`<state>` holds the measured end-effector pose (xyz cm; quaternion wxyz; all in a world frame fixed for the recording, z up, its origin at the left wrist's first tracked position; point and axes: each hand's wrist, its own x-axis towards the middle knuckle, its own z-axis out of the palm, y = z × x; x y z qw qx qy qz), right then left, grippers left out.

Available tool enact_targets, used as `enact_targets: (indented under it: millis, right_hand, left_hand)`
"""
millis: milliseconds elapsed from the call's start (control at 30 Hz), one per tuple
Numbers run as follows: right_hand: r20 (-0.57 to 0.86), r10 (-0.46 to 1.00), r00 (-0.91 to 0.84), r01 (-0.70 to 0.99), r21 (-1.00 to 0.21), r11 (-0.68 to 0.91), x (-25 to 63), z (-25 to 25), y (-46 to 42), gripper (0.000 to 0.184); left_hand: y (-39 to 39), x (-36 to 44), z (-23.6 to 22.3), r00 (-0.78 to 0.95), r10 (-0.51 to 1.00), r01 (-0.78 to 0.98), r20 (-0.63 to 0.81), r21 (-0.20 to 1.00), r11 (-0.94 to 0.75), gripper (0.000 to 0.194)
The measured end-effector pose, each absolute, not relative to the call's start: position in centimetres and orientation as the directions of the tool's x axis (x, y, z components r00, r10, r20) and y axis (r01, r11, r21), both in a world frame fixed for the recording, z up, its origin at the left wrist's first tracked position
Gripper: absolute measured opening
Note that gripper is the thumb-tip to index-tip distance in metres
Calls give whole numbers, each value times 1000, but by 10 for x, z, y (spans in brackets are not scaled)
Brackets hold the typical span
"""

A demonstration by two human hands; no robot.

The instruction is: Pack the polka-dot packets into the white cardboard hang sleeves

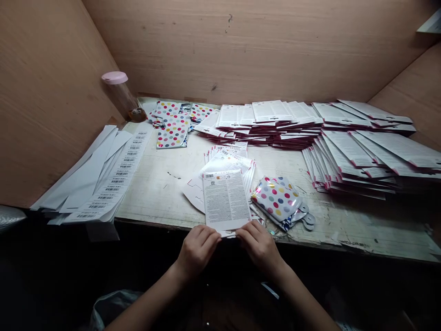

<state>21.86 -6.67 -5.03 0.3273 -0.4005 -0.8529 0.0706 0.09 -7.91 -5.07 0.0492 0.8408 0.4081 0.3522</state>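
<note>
A white printed packet (227, 200) with fine text and a barcode lies at the table's front edge, its near end jutting toward me. My left hand (199, 248) pinches the left corner of that near end. At the right corner, my right hand (259, 243) grips the same packet with thumb and fingers. The flap between them looks folded; its far side is hidden. Beneath and behind the packet are several similar white printed packets (230, 158), loosely fanned. Close to my right hand sits a polka-dot pouch (277, 197) with grey rounded tabs sticking out.
Stacked white packets (275, 115) line the back, with more piles (365, 151) at the right. Polka-dot pouches (173, 131) lie at back left, beside a pink-lidded clear bottle (120, 94) leaning on the partition. Barcode label sheets (117, 184) cover the left side. Wooden partitions (220, 55) enclose the table.
</note>
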Motion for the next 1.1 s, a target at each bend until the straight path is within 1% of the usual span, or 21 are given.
enact_targets:
  millis: [67,167,233,300,367,433,500,533,567,600,633,667,733,767,833,867,900,933,1000,1067,1100]
  right_hand:
    - [530,777,-340,677,-436,593,212,-54,-64,16]
    - [599,778,-192,768,-402,499,205,-57,-67,14]
    - [628,751,-204,805,-329,494,203,-58,-73,16]
    - [621,738,-265,818,-261,513,200,-57,-80,23]
    - [611,721,-327,826,-185,532,198,-49,-85,29]
    - [621,669,-408,808,-96,581,200,-31,-83,32]
    - [658,582,-477,767,-12,642,209,-4,-71,41]
    - [694,539,-478,759,18,650,217,12,-59,45]
    - [732,505,-457,769,39,638,226,29,-43,49]
    - [778,480,-405,798,46,600,237,46,-21,51]
    - [815,463,-349,838,51,543,249,61,4,51]
    - [812,491,-314,878,52,476,261,75,34,46]
    - [708,671,-221,942,-24,335,284,95,96,38]
    - [631,760,-155,960,-85,265,294,102,125,38]
    - [567,821,-69,969,-156,189,308,111,170,36]
    - [554,832,-30,968,-192,163,311,112,183,35]
    - [550,835,3,963,-226,145,311,111,190,33]
    - [542,840,31,956,-263,134,308,109,189,34]
    - [535,843,52,939,-314,141,292,99,164,40]
    - [497,868,24,882,-420,216,264,81,115,35]
    - [458,889,-12,827,-495,267,248,71,85,28]
  left_hand:
    - [-78,6,-51,293,793,730,535,411,-546,18]
    - [-78,12,-52,75,874,864,480,406,-297,35]
    - [-80,13,-50,-50,918,907,393,402,-123,44]
    - [-81,14,-42,-82,961,880,265,472,-55,38]
    - [-81,13,-28,-40,991,757,127,651,-53,34]
    - [-75,9,-10,76,997,514,10,857,-47,35]
    - [-61,2,6,161,987,293,-16,956,-33,36]
    - [-50,-2,11,147,989,264,3,964,-42,38]
    - [-37,-6,12,86,995,310,41,949,-66,41]
    - [-24,-9,11,-7,995,420,97,904,-85,44]
    - [-10,-9,7,-108,980,574,166,815,-75,56]
    - [3,-8,1,-142,970,713,198,701,-38,70]
    - [23,-1,-11,-123,974,854,191,520,6,88]
    - [29,3,-16,-135,975,885,176,465,38,93]
    - [35,9,-21,-185,970,899,160,426,101,95]
    - [35,10,-20,-224,960,886,167,444,129,94]
    - [34,8,-19,-264,948,851,180,506,141,89]
    - [32,5,-17,-298,936,793,189,595,132,81]
    - [27,-5,-11,-337,923,630,185,773,75,55]
    - [20,-14,-7,-337,928,471,157,882,22,32]
    - [16,-16,-5,-329,933,418,145,909,6,28]
